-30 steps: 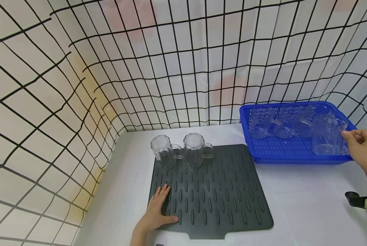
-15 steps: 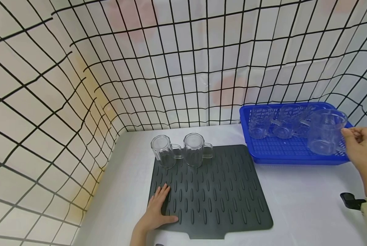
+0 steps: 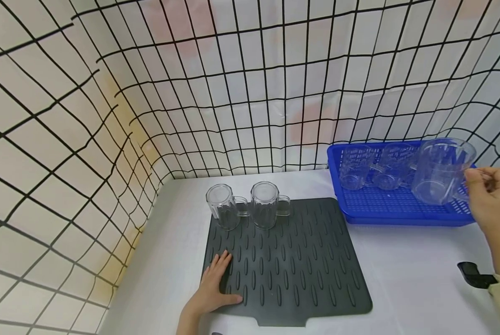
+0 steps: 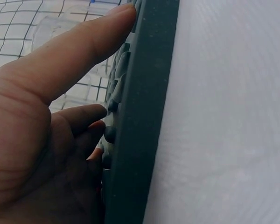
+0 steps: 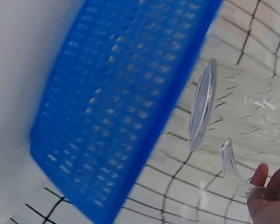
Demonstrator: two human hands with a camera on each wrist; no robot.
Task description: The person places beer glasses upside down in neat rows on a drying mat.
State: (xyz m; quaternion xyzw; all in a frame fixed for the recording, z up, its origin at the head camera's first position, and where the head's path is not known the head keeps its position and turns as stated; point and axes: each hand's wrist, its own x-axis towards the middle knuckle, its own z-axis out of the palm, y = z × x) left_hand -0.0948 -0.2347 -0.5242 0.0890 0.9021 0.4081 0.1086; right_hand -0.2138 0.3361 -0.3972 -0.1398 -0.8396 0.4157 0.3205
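Observation:
A clear glass mug (image 3: 440, 174) is held by its handle in my right hand (image 3: 493, 197), over the right part of the blue basket (image 3: 379, 218). In the right wrist view, the mug (image 5: 247, 107) is raised above the basket's rim, its base toward the basket. My left hand (image 3: 212, 286) lies with fingers spread on the left front of the dark ridged mat (image 3: 300, 260). Seen from the left wrist, the thumb (image 4: 84, 44) rests at the mat's edge (image 4: 147, 112). Two glass mugs, upside down, stand at the mat's back left: one mug (image 3: 224, 209) and another (image 3: 264, 207).
Several more glass mugs (image 3: 354, 167) stand in the basket's left and middle. Black wire grid panels (image 3: 241, 93) rise behind and at the sides of the white table (image 3: 417, 279). A black strap piece (image 3: 476, 275) sticks out by the right sleeve.
My right hand has lifted the mug from the basket floor, moving it up and slightly left and tilting it. The left hand has stayed on the mat.

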